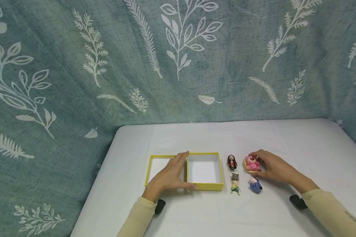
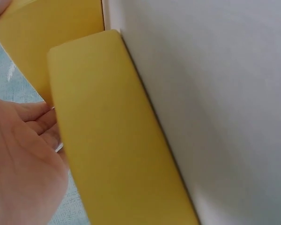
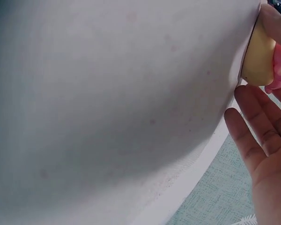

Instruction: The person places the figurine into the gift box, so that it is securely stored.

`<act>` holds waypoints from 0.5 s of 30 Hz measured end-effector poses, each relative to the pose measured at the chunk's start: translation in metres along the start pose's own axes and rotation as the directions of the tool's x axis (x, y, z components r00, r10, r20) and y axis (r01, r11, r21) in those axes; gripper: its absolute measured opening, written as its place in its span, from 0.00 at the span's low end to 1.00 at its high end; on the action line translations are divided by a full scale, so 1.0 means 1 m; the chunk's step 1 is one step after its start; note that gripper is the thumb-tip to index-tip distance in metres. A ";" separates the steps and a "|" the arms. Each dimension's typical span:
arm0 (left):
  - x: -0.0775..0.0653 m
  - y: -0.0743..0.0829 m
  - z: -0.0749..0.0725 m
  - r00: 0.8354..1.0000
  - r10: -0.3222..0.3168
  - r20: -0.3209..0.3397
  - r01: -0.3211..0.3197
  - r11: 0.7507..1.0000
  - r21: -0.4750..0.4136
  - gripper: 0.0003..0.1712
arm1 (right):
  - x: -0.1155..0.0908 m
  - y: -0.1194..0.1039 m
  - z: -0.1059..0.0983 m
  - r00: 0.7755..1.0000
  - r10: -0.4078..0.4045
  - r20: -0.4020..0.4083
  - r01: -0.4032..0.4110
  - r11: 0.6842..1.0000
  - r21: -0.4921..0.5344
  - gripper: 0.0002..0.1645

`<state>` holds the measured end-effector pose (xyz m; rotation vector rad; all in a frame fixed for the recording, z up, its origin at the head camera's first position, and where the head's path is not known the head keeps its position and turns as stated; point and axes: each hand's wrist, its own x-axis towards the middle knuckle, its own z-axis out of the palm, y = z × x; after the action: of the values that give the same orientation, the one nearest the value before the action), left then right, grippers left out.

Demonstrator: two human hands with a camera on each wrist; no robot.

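Observation:
My left hand (image 1: 170, 174) spans the left side of an upright yellow box (image 1: 206, 187) with a white inside. Its thumb lies at the box's front wall, and its fingertips reach the back left corner. Left of that, partly under the hand, lies a second shallow yellow tray-like piece (image 1: 157, 166). The left wrist view shows its yellow side wall (image 2: 107, 126) up close. With thumb and fingers, my right hand (image 1: 276, 167) holds a pink bear figurine (image 1: 252, 163) on a yellow ring-shaped base. That base (image 3: 260, 56) sits at the tabletop in the right wrist view.
Between box and right hand lie a long-haired doll figurine (image 1: 232, 162) and a figurine with a grey head and green-yellow bottom (image 1: 235, 184). A blue-clad figurine (image 1: 255, 185) is just in front of the bear. All stand on a white-covered table (image 1: 201, 214) before a green leaf-patterned cloth (image 1: 225, 65).

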<state>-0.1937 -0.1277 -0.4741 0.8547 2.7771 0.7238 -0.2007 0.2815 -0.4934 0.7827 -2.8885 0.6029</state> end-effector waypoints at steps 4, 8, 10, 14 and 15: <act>0.000 -0.001 0.000 1.000 0.005 -0.006 -0.005 1.000 -0.001 0.74 | 0.000 0.000 0.001 0.999 -0.031 -0.032 0.030 0.999 -0.020 0.41; 0.001 -0.003 0.002 1.000 -0.004 0.001 0.004 1.000 -0.026 0.73 | 0.001 -0.001 0.000 0.999 -0.030 -0.031 0.030 0.999 -0.015 0.40; 0.002 -0.003 0.003 1.000 -0.012 0.004 0.012 0.999 -0.038 0.73 | 0.001 -0.001 -0.001 0.999 -0.022 -0.031 0.021 1.000 -0.011 0.41; 0.003 -0.004 0.003 1.000 -0.017 0.004 0.017 0.999 -0.051 0.73 | 0.002 -0.002 -0.003 0.998 -0.034 -0.055 0.033 0.999 -0.011 0.41; 0.003 -0.004 0.003 1.000 -0.016 0.004 0.016 0.998 -0.054 0.73 | 0.003 -0.002 -0.004 0.997 -0.040 -0.063 0.039 0.999 -0.015 0.41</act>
<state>-0.1971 -0.1280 -0.4786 0.8216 2.7452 0.7898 -0.2021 0.2797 -0.4887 0.8019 -2.8095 0.5915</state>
